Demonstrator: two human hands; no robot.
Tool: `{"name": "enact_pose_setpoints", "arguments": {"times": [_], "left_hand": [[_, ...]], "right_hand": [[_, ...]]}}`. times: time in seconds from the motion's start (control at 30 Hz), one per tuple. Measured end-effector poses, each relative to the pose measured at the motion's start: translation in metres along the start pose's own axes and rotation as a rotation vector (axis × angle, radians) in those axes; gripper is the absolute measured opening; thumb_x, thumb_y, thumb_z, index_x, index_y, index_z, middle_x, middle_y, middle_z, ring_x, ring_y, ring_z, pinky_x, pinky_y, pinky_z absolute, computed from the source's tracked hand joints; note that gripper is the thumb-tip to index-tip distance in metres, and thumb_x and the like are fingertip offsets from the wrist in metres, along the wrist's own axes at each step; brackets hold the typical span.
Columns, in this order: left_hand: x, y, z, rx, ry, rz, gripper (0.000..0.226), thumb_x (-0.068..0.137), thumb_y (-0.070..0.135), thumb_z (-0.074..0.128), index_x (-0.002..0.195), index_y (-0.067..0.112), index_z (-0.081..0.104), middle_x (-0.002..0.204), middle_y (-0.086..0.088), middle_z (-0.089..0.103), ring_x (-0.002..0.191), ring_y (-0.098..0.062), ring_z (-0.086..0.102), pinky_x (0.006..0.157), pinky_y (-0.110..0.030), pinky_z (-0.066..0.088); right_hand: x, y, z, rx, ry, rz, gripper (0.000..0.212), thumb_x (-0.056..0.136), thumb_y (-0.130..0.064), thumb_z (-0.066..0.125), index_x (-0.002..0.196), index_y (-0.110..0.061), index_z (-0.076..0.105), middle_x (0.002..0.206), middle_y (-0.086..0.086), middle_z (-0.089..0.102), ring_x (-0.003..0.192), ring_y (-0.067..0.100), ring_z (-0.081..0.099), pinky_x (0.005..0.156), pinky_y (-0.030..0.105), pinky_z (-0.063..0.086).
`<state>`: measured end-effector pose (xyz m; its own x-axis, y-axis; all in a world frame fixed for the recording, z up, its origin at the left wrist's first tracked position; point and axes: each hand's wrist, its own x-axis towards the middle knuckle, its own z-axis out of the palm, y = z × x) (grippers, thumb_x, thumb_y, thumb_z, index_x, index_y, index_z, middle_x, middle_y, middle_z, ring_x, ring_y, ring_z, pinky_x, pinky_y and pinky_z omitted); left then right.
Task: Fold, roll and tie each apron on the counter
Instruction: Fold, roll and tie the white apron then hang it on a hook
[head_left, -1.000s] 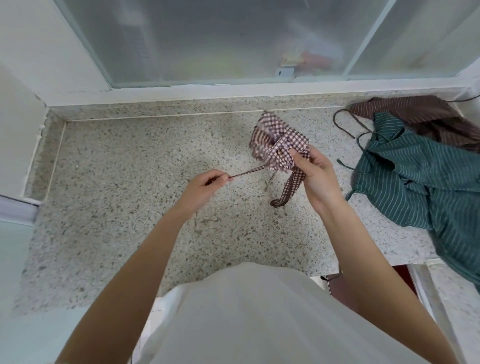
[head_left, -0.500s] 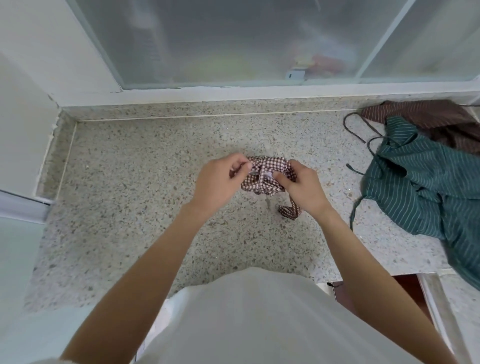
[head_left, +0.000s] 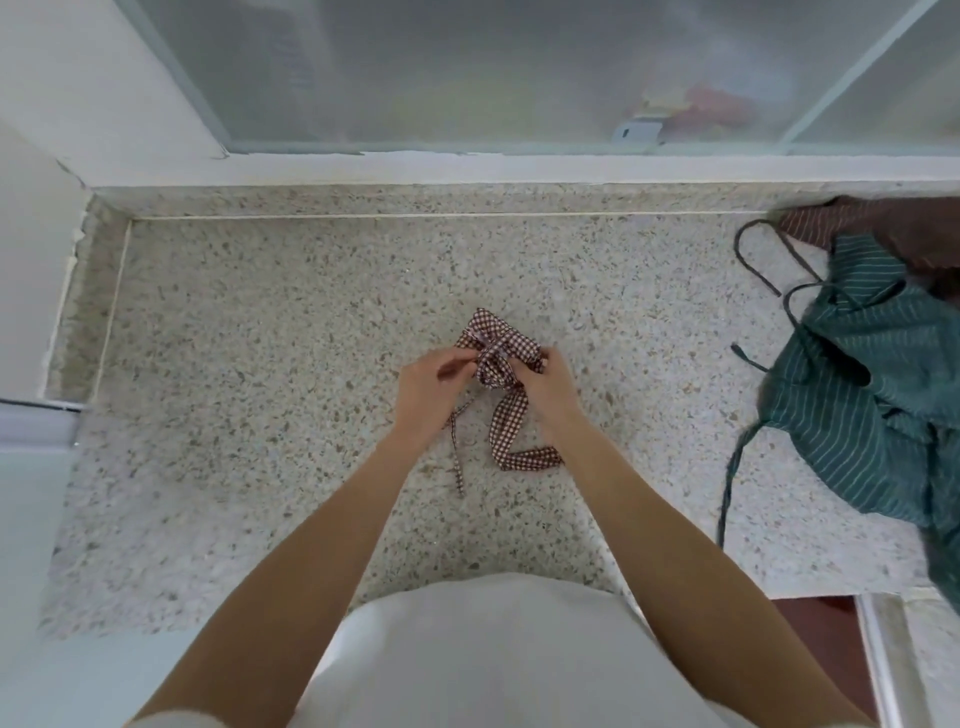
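A small rolled brown-and-white checked apron (head_left: 498, 349) lies on the speckled stone counter (head_left: 260, 338), wound round with its own thin strap. My left hand (head_left: 434, 389) pinches the strap at the roll's left side. My right hand (head_left: 548, 387) grips the roll from the right. A wide checked band (head_left: 511, 436) and a thin strap end (head_left: 456, 447) trail toward me on the counter. At the right lies a loose green striped apron (head_left: 862, 395), and a brown striped apron (head_left: 893, 228) behind it.
A frosted sliding window (head_left: 467, 73) and a white sill run along the back of the counter. A white wall closes the left side. The green apron's dark straps (head_left: 769, 270) loop across the counter. The counter's front edge is at my body.
My left hand, which pulled the strap out to the left, has come back to the roll. The roll went from lifted to down on the counter, and both hands now work at it.
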<state>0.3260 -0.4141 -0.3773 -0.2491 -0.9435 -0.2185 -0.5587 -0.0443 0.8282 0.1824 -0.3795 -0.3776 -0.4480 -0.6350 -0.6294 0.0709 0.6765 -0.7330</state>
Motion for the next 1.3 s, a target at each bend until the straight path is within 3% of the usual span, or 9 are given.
{"name": "enact_pose_setpoints", "arguments": {"times": [0.13,0.23,0.4,0.53,0.63,0.77,0.9,1.1,1.3], "left_hand": [[0.022,-0.002,0.023,0.077,-0.088,0.031,0.019,0.086,0.019,0.064,0.104,0.019,0.072,0.099,0.002,0.067,0.089,-0.012,0.059,0.081,-0.012,0.043],[0.030,-0.006,0.035,0.152,-0.115,0.134,0.020,0.085,0.020,0.065,0.104,0.022,0.072,0.088,0.003,0.064,0.077,-0.010,0.053,0.072,-0.020,0.042],[0.035,-0.006,0.036,0.148,-0.143,0.181,0.024,0.085,0.015,0.063,0.110,0.013,0.062,0.092,-0.002,0.068,0.083,-0.016,0.062,0.075,-0.026,0.047],[0.029,-0.024,0.019,0.243,0.006,0.179,0.012,0.086,0.014,0.063,0.098,0.013,0.063,0.095,0.004,0.067,0.083,-0.017,0.063,0.072,-0.028,0.051],[0.023,-0.040,0.015,0.522,0.149,0.412,0.007,0.085,0.020,0.062,0.088,0.015,0.066,0.100,-0.003,0.063,0.089,-0.024,0.057,0.075,-0.034,0.047],[0.011,-0.032,0.028,0.618,-0.115,0.337,0.026,0.083,0.034,0.063,0.097,0.013,0.065,0.096,-0.007,0.061,0.095,-0.029,0.056,0.078,-0.039,0.045],[0.010,-0.031,0.033,0.812,-0.188,0.209,0.031,0.097,0.034,0.044,0.114,0.011,0.054,0.113,-0.006,0.058,0.111,-0.024,0.049,0.092,-0.033,0.038],[0.020,-0.053,0.006,0.771,-0.154,0.202,0.032,0.102,0.027,0.031,0.116,0.006,0.051,0.115,-0.009,0.056,0.109,-0.024,0.048,0.091,-0.033,0.036],[0.035,-0.028,-0.001,0.618,-0.083,0.098,0.021,0.100,0.028,0.039,0.106,0.011,0.050,0.088,-0.005,0.062,0.080,-0.022,0.058,0.064,-0.030,0.041]], "right_hand": [[0.019,0.005,-0.009,-0.385,0.126,-0.191,0.045,0.093,-0.030,0.054,0.130,-0.006,0.042,0.124,0.011,0.053,0.115,0.026,0.049,0.091,0.032,0.039],[0.022,0.005,-0.016,-0.608,0.326,-0.655,0.038,0.091,-0.015,0.057,0.126,-0.003,0.050,0.125,0.015,0.050,0.117,0.028,0.043,0.101,0.030,0.032],[0.030,-0.016,-0.017,-0.814,-0.073,-0.884,0.025,0.086,-0.006,0.060,0.110,-0.009,0.059,0.107,0.008,0.062,0.091,0.026,0.060,0.073,0.032,0.047],[0.043,-0.017,-0.011,-1.180,-0.171,-1.010,0.021,0.068,-0.002,0.076,0.085,-0.011,0.068,0.077,0.008,0.062,0.061,0.027,0.062,0.052,0.030,0.047],[0.045,-0.025,-0.007,-1.363,-0.172,-1.116,0.024,0.055,-0.002,0.082,0.070,-0.014,0.068,0.067,0.005,0.061,0.054,0.022,0.059,0.053,0.024,0.046],[0.049,-0.028,-0.003,-1.587,-0.244,-1.284,0.018,0.060,-0.007,0.078,0.071,-0.015,0.066,0.071,0.002,0.063,0.067,0.020,0.062,0.065,0.027,0.048],[0.053,-0.031,-0.001,-1.722,-0.236,-1.377,0.012,0.065,-0.012,0.077,0.073,-0.014,0.068,0.075,0.002,0.064,0.080,0.021,0.060,0.073,0.030,0.048],[0.056,-0.036,-0.007,-1.657,-0.283,-1.195,0.029,0.046,0.000,0.085,0.063,-0.007,0.063,0.066,0.009,0.061,0.063,0.023,0.060,0.054,0.026,0.050],[0.053,-0.030,0.007,-1.413,-0.283,-1.078,0.024,0.066,0.014,0.068,0.088,0.005,0.064,0.083,0.021,0.061,0.075,0.034,0.062,0.054,0.033,0.049]]}}
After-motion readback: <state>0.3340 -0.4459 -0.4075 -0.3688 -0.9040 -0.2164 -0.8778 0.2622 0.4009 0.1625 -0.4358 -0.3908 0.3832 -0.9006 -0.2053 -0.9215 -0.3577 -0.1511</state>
